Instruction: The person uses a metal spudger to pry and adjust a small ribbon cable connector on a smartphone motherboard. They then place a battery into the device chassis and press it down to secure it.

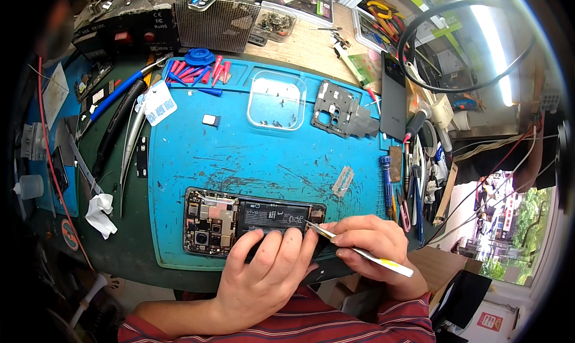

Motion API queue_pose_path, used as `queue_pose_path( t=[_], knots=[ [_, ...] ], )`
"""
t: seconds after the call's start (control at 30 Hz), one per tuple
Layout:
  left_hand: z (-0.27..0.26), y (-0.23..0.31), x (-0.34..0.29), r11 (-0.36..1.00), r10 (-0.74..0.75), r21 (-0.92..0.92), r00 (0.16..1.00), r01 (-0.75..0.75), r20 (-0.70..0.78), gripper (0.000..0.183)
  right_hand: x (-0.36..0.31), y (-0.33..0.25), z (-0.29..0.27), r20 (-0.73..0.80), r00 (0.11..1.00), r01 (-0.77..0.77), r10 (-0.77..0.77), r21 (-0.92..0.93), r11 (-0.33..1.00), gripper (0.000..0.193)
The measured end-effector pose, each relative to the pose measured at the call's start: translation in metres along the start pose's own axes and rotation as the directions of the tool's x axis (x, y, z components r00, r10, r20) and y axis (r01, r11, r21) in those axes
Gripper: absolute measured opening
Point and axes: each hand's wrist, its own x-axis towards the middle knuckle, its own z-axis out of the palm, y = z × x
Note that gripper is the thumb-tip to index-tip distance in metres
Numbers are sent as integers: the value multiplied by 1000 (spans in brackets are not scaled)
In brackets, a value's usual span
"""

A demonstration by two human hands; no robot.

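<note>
The blue repair mat [239,157] bears an opened phone [239,220] at its near edge, back cover off; it is probably light, stiff and fragile, best steadied by its frame edges; the left hand [266,271] presses flat on it, covering its lower half; the right hand [374,241] pinches tweezers [353,250], whose tip meets the battery [272,214], though the contact is too small to read.

Both hands bare: left hand [263,271], right hand [374,244]. No gloves, rings or watch visible. Red long sleeves with thin dark and pale stripes, cuffs at wrists.
</note>
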Motion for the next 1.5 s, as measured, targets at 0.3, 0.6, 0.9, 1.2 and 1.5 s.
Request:
queue_pose_path(
  t=[0.3,0.6,0.9,1.2,1.5],
  knots=[
    [0,0,0,1000,4,10,1000,-4,-2,46,-13,10,8,-5,992,128,-129,-38,991,21],
    [0,0,1,1000,4,13,1000,-4,-2,46,-17,13,12,-37,989,139,-140,-42,989,29],
    [-1,1,2,999,-23,-31,1000,23,8,55,-22,11,11,-110,994,21,-15,57,998,23],
    [1,5,3,996,-65,-65,998,66,8,62,-2,9,-1,-93,982,102,-163,-462,881,25],
    [0,5,4,997,-60,-55,998,61,10,58,-12,16,15,34,992,119,-118,-477,871,61]
  ],
)
